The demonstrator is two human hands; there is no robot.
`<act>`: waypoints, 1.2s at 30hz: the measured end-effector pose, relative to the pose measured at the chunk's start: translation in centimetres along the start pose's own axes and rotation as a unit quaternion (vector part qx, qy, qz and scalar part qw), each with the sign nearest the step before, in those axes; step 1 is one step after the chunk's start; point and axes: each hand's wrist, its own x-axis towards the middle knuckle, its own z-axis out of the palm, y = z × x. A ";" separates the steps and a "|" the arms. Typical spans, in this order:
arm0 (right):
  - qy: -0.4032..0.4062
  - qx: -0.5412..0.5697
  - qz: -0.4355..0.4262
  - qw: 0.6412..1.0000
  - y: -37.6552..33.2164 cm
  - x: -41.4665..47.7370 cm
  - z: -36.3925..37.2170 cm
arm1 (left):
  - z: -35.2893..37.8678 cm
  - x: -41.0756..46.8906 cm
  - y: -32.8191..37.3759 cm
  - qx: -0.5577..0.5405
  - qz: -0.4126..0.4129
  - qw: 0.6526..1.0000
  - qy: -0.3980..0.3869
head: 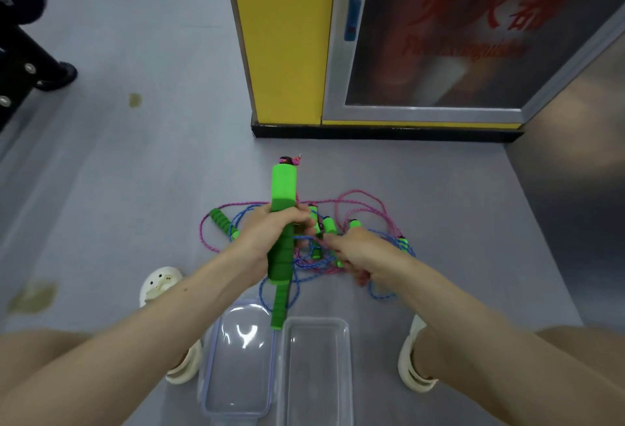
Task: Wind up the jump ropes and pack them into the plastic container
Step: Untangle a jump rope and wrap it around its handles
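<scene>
Green foam handles (283, 188): about eight, some partly hidden
Rope colours: two, pink (363, 193) and blue (382, 296)
Clear container (316, 375): one
Lid (238, 364): one

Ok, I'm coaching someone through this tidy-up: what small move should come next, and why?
Probably the right hand should draw its cord free of the tangled ropes and start looping it around the green handles that the left hand grips. The plastic container sits empty, and nothing is wound yet.
</scene>
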 end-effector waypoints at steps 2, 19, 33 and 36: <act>-0.028 -0.025 -0.031 0.999 -0.6 -0.9 0.9 | 0.6 0.0 -0.6 -0.009 0.004 0.999 -0.032; -0.044 -0.050 -0.148 0.987 0.2 -0.9 -2.3 | -0.9 -0.7 -1.2 0.198 0.040 0.979 -0.005; 0.139 -0.178 -0.124 0.966 1.0 0.7 -6.1 | -5.0 1.9 0.7 0.036 0.007 0.965 0.258; 0.227 -0.111 -0.160 0.954 0.2 0.1 -6.4 | -4.5 1.8 0.1 0.078 -0.004 0.970 0.229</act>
